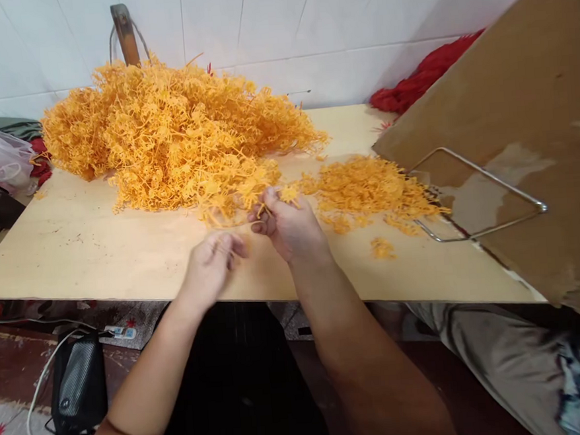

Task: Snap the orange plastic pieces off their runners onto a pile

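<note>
A big heap of orange-yellow artificial flower sprigs (165, 133), thin stems with spidery star-shaped heads, lies across the back of the pale tabletop. My right hand (293, 224) is closed at the front of this heap, with a flower sprig (288, 194) pinched between thumb and fingers. Just left of it, my left hand (214, 262) is over the board, its fingers curled together and slightly blurred. Whether a thin stem is in the left fingers is hard to make out. A smaller pile of loose flower heads (367, 189) lies to the right of my right hand.
A brown board (522, 128) with a bent metal wire handle (496, 180) leans at the right. Red material (423, 72) lies behind it. A wooden post (125, 33) stands by the tiled wall. Below left hangs a black speaker-like box (78, 385). Someone's trousered leg (498, 355) shows lower right.
</note>
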Available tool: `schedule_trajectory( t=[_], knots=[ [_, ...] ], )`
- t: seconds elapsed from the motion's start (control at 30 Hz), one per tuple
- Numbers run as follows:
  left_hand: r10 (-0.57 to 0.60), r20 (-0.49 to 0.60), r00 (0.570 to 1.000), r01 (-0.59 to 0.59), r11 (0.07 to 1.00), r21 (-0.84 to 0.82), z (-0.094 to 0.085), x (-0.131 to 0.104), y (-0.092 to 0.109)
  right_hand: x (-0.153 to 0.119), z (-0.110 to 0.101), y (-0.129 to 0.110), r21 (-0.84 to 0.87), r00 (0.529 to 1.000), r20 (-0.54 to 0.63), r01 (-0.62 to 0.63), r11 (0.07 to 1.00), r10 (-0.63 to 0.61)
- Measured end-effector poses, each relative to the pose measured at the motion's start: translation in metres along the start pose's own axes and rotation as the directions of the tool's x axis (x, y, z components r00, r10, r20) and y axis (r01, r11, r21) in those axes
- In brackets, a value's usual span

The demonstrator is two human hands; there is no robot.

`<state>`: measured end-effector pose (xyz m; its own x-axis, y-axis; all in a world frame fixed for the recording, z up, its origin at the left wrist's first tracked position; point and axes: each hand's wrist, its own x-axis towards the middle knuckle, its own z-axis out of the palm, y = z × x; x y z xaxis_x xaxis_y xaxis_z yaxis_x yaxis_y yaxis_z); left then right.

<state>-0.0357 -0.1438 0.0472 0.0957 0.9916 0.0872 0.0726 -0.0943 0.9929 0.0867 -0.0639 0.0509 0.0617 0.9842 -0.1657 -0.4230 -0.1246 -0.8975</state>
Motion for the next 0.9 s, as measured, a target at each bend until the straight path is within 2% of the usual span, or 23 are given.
schedule_trajectory(
  t=[0.07,0.13,0.2,0.27,0.37,0.5,0.6,0.73,0.8,0.9],
  knots=[
    [-0.129,-0.036,0.991,0.120,0.973,-0.199,-0.004,0.013,-0.004,-0.008,0.001,-0.002,0.015,0.992,0.087,-0.098,0.995,0.096],
    [-0.244,0.021,0.969,0.239,0.923,-0.301,-0.004,0.019,-0.007,-0.011,-0.001,-0.003,0.062,0.979,0.115,-0.176,0.982,0.168],
    [-0.336,0.090,0.938,0.345,0.862,-0.371,-0.001,0.017,-0.009,-0.009,-0.005,-0.003,0.114,0.972,0.137,-0.205,0.972,0.189],
    [-0.382,0.115,0.917,0.391,0.808,-0.440,0.002,0.014,-0.011,-0.007,-0.010,-0.002,0.127,0.966,0.183,-0.206,0.970,0.181],
    [-0.370,0.076,0.926,0.356,0.786,-0.505,0.002,0.016,-0.012,-0.006,-0.017,-0.001,0.097,0.961,0.232,-0.178,0.979,0.152],
    [-0.337,0.047,0.940,0.308,0.782,-0.542,0.000,0.024,-0.008,-0.009,-0.022,0.003,0.026,0.969,0.230,-0.096,0.995,0.088],
    [-0.318,0.055,0.947,0.303,0.817,-0.490,0.004,0.026,-0.003,-0.014,-0.024,0.003,-0.148,0.950,0.312,0.059,0.987,-0.010],
    [-0.236,0.113,0.965,0.261,0.898,-0.355,0.013,0.028,-0.006,-0.022,-0.025,0.004,-0.358,0.900,0.424,0.267,0.895,-0.099],
    [-0.172,0.127,0.977,0.202,0.937,-0.284,0.017,0.030,-0.011,-0.024,-0.024,0.007,-0.371,0.906,0.403,0.291,0.882,-0.130],
    [-0.111,0.122,0.986,0.134,0.971,-0.196,0.024,0.028,-0.018,-0.019,-0.024,0.014,-0.372,0.948,0.282,0.250,0.894,-0.148]
  ],
)
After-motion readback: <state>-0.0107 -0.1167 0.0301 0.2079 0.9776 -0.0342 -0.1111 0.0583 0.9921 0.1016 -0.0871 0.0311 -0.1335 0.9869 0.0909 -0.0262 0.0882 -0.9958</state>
